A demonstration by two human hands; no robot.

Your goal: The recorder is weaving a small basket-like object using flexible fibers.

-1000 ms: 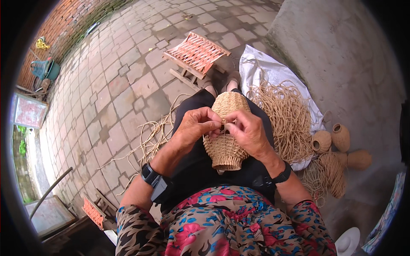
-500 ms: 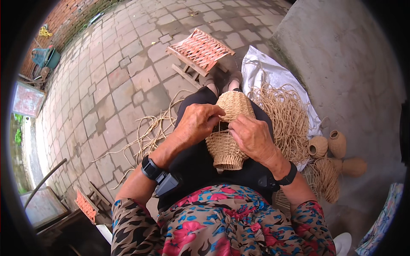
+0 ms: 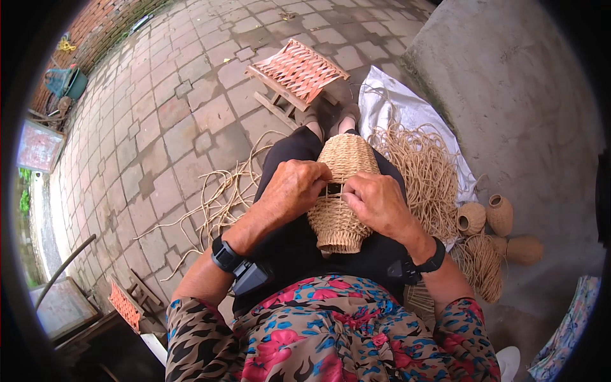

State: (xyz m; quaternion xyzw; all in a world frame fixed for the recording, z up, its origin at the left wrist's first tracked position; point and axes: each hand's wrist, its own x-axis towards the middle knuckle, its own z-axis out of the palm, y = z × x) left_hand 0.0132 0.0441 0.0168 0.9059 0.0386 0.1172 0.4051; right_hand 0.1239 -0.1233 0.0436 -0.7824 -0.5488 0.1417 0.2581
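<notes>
A tan woven basket [image 3: 341, 229] lies lengthwise over my black-trousered lap, with a dark gap crossed by thin strands at its middle. My left hand [image 3: 296, 188] is closed at the left of that gap, fingertips on the weave, partly hidden behind the knuckles. My right hand [image 3: 375, 200] pinches at the right side of the gap, holding the basket's strands; the exact grip is partly hidden. A pile of loose tan cord [image 3: 426, 184] lies on a white sack [image 3: 382, 89] beside my right leg.
A low stool with orange woven seat [image 3: 296, 73] stands beyond my feet. Several small woven vessels [image 3: 499, 214] and coiled cord [image 3: 484, 274] lie at the right. Loose strands [image 3: 216, 197] trail on the paving at left. Another stool [image 3: 127, 304] and a bucket [image 3: 73, 86] are farther left.
My hands have drawn slightly apart around the gap, and the left hand has turned so its back faces up. The basket and surroundings appear a little shifted in view.
</notes>
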